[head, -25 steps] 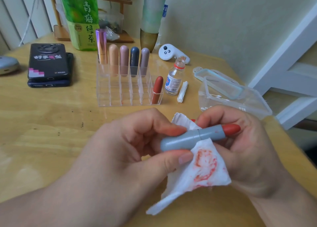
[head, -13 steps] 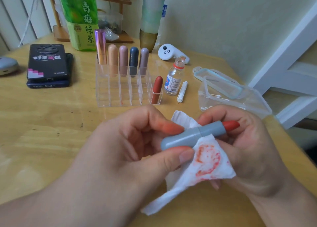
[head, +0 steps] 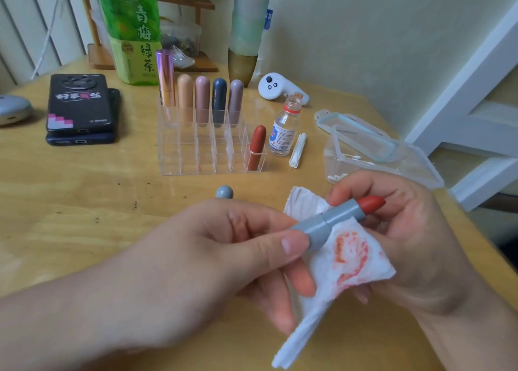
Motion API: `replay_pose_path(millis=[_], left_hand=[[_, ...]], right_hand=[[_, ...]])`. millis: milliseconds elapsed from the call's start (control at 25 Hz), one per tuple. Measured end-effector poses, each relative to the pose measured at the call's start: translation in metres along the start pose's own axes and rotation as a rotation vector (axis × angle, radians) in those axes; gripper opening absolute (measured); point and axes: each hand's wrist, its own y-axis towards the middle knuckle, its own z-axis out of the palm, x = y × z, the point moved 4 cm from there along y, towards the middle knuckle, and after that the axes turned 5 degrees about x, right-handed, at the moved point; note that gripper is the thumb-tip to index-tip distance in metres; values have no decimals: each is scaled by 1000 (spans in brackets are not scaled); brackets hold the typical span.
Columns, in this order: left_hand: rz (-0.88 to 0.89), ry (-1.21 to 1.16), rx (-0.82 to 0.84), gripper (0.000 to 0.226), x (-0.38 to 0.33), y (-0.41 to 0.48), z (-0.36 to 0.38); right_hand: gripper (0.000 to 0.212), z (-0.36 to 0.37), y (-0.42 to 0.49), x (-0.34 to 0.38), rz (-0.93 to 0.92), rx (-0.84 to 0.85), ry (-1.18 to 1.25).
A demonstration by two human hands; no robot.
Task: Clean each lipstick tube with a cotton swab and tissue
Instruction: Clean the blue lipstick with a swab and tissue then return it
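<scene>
Centre frame, the left hand (head: 224, 247) pinches the grey lipstick tube (head: 333, 219). The right hand (head: 414, 230) grips the red-stained tissue (head: 356, 258) under it.

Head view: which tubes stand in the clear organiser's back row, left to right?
Shiny purple-pink metallic tube → rounded tan tube → rounded dusty-pink tube → rounded navy tube → rounded mauve-grey tube.

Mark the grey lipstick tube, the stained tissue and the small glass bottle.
grey lipstick tube (head: 336, 218), head view, middle of the grey barrel.
stained tissue (head: 351, 252), head view, on the red smear.
small glass bottle (head: 281, 135), head view, on its label.
</scene>
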Motion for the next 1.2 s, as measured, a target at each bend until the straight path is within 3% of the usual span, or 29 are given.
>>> replay_pose_path(millis=[80,240,360,440,680,800,880,1080,1200], left_hand=[[95,144,-149,15,-2,-3,1],[243,438,-429,33,-3,-13,1],[150,214,-232,28,-5,-7,0],[66,245,-123,29,-5,-5,0],[247,405,-405,38,-7,-11,-1],[126,235,-184,32,-5,-7,2],[50,246,-67,36,-2,-6,6],[225,434,-384,31,-3,-11,3],[231,419,-353,30,-4,-11,3]], right_hand=[[15,2,0,0,12,36,-16],[16,3,-1,2,-3,38,-46],[15,1,0,2,-11,6,-53],[14,1,1,1,-10,13,-77],[18,0,1,1,-3,21,-63],[19,0,1,1,3,14,-57],[14,0,0,1,2,18,-74],[18,4,-3,-1,-1,36,-104],[15,3,-2,-3,-32,-27,-73]])
